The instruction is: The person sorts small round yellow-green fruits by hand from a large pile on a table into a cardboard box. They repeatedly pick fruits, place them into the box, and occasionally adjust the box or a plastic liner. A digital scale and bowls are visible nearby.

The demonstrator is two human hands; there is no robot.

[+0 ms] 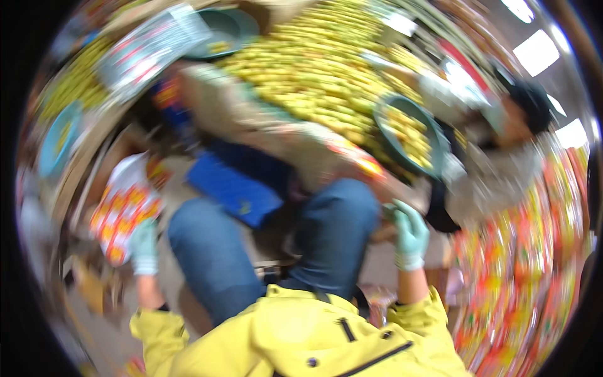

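Note:
My left hand [144, 245], in a pale green glove with a white cuff, grips the edge of a printed plastic bag [126, 212] with orange and red patches on white. The bag hangs to the left of my knees; blur hides what it holds. My right hand [411, 233], in a matching glove, is raised beside my right knee with its fingers loosely curled and apart. I see nothing held in it. Beyond my knees, a large heap of yellow-green fruit [311, 75] lies behind a padded, cloth-covered edge [264, 122].
A person [494, 155] in a dark cap sits at right beside a green basin [438, 155] of fruit. Stacked printed bags [513, 268] fill the right side. A blue crate [235, 188] stands before my knees. Another basin [221, 35] and a blue basin [61, 139] are farther left.

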